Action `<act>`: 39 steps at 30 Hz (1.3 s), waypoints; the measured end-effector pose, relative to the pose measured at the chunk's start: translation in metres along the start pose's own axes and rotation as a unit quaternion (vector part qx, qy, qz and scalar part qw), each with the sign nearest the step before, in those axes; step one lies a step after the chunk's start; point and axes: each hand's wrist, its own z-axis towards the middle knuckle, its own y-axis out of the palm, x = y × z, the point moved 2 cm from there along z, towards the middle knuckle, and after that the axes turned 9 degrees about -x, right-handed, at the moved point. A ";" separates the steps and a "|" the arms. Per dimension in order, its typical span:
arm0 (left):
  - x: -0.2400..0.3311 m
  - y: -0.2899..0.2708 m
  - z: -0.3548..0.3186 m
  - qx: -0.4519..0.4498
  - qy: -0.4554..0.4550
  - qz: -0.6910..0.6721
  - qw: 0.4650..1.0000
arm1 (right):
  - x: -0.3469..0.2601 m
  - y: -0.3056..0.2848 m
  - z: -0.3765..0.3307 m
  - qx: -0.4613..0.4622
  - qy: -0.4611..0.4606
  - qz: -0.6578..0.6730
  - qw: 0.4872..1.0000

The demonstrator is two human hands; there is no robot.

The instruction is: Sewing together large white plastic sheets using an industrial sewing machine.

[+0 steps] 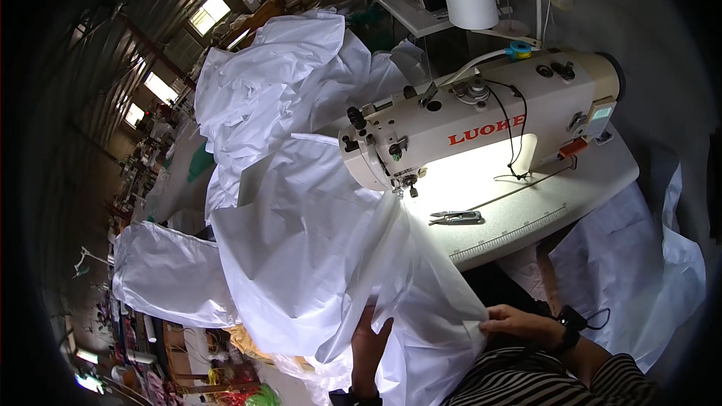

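A large sheet of white fabric point(293, 233) hangs over the front of the sewing machine point(481, 116), one part reaching beneath the needle area at the machine's left end. My right hand point(515, 322) pinches the fabric's edge near the table's front, thumb against fingers. To its left, my left hand point(368, 346) rests upright against a hanging fold, thumb spread away from the fingers; some fingers are partly hidden by cloth. Thread snips point(456, 217) lie on the lit machine bed point(519, 218), apart from both hands.
More white fabric point(271, 68) is heaped behind the machine, and another piece point(624, 271) hangs at the right. A white thread cone point(471, 2) stands behind the machine. A dark cord point(519, 135) dangles across its body. Bundled materials point(226, 376) lie at the lower left.
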 end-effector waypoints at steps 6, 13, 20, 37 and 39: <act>-0.015 0.012 -0.011 0.040 0.003 -0.005 0.999 | -0.026 0.006 -0.022 0.330 -0.311 -0.485 0.748; 0.001 -0.005 -0.023 0.078 0.004 -0.016 0.997 | -0.066 0.071 0.093 0.093 -0.180 -0.250 0.947; 0.021 -0.023 -0.053 0.079 -0.010 -0.047 0.996 | -0.034 0.082 0.058 0.067 -0.376 -0.385 0.840; 0.023 -0.022 -0.068 0.075 -0.092 -0.016 0.993 | 0.012 0.064 0.089 0.059 -0.131 -0.191 0.971; 0.026 -0.026 -0.066 0.079 -0.082 -0.019 0.993 | 0.017 0.067 0.120 0.055 -0.052 -0.164 0.984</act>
